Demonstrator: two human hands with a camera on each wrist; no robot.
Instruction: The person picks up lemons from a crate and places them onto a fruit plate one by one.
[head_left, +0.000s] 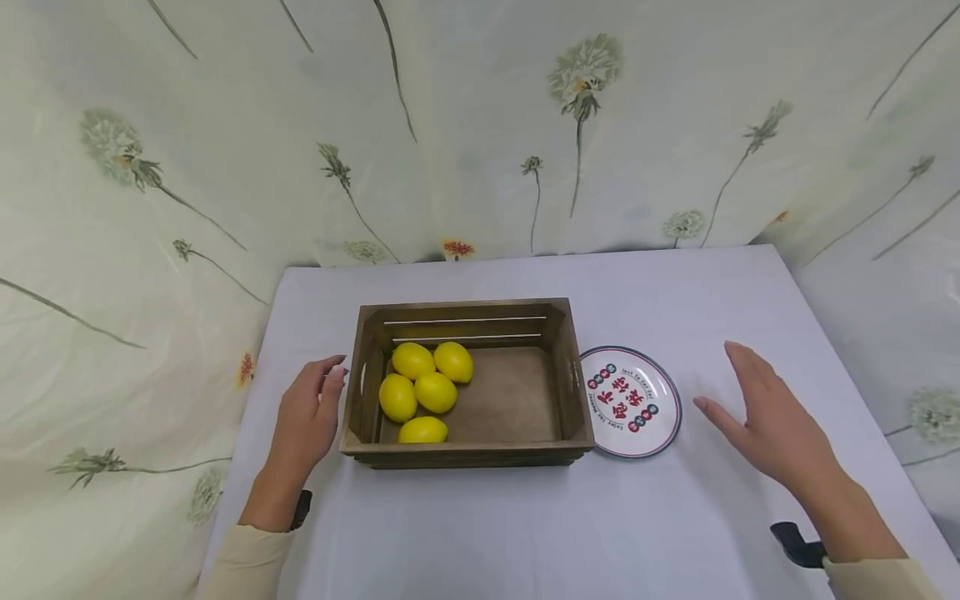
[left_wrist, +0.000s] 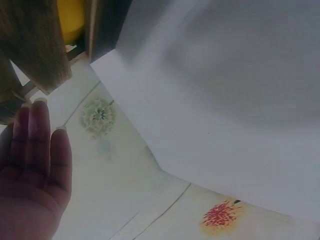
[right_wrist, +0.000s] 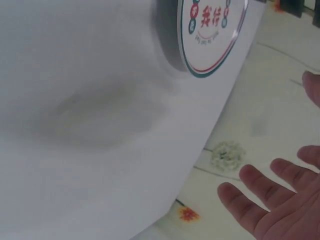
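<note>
"What was shown in the head view?"

"A brown wooden crate [head_left: 465, 448] was placed at the centre of the frame, on a white table [head_left: 450, 533]. Five yellow lemons [head_left: 436, 392] were contained in it, all toward its left side: four were clustered, and one was seen lower in the frame, by the front wall. Right of centre, a white plate [head_left: 637, 404] with red lettering was laid; its left edge was hidden by the crate, so contact between the two could not be told."

"How were the hands held?"

"The left hand [head_left: 306, 417], at the left of the frame, was held just beside the crate's left end, its fingers relaxed and close together, with nothing grasped; whether the wood was touched could not be told. The right hand [head_left: 776, 429], at the lower right, was held near the plate, its thumb spread wide from the fingers, with nothing grasped."

"Which step seemed to be in hand?"

"A pause or a moment of readiness was suggested, since nothing was gripped."

"And what was called for next?"

"For a lemon to be taken, a hand would need to be raised over the crate's rim; for the plate, the right hand would need to be brought leftward."
</note>
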